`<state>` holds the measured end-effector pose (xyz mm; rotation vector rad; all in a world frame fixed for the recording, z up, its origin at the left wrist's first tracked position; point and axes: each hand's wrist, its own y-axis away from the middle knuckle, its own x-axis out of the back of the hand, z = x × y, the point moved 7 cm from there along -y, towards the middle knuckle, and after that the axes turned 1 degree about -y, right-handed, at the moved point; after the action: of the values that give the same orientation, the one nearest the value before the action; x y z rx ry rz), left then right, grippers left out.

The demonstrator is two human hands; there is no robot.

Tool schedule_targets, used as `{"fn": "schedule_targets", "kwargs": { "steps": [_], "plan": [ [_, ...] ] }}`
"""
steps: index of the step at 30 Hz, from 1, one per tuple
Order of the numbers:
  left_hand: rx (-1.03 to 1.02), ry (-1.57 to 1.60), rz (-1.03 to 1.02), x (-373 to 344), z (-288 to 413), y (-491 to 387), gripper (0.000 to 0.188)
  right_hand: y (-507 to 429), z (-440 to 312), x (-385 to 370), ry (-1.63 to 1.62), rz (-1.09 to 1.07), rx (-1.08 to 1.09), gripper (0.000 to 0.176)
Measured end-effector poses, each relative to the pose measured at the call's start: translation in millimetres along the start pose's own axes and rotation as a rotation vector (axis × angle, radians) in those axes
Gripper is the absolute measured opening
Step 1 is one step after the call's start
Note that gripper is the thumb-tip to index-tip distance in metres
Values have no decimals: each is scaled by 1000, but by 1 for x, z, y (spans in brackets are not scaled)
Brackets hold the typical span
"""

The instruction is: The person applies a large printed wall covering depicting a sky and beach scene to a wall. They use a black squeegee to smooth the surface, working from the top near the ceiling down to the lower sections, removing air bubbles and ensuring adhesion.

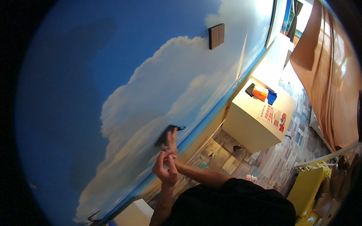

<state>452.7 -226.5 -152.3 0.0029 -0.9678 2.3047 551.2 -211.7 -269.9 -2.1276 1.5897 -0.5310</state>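
Note:
My right hand (171, 141) reaches up toward a wall painted with sky and clouds (135, 113), its fingers stretched out and blurred. Directly behind those fingers is a flat black object (163, 138) with a thin hooked end. It is too blurred to name, and I cannot tell whether the hand holds it or only overlaps it. My left hand (167, 171) is at the base of the right hand, thumb and fingers bent toward each other. Whether something small is pinched there is hidden.
A pale cabinet (249, 124) against the wall bears an orange packet (260, 92), a blue cloth (271, 97) and a printed sheet (273, 117). Brown double switch plate (217, 36) on the wall. Scraps (237, 147) litter the floor. Brown curtain (325, 70) and yellow cushion (306, 189) at right.

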Motion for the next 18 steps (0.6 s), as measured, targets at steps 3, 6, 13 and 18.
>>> {"fn": "schedule_targets", "kwargs": {
  "steps": [3, 6, 13, 18],
  "plan": [
    [-51, -27, 45, 8, 1, 3, 41, -28, -50, -9, 63, -41, 331, 64],
    [-32, 4, 109, 21, -2, 7, 35, -93, -31, 26, 144, 200, 431, 62],
    [56, 75, 208, 40, -10, 22, 32, -111, 140, 82, 103, 368, -470, 61],
    [84, 62, 137, 33, -11, 13, 29, -70, 161, 66, 37, 218, -669, 60]
  ]
}}
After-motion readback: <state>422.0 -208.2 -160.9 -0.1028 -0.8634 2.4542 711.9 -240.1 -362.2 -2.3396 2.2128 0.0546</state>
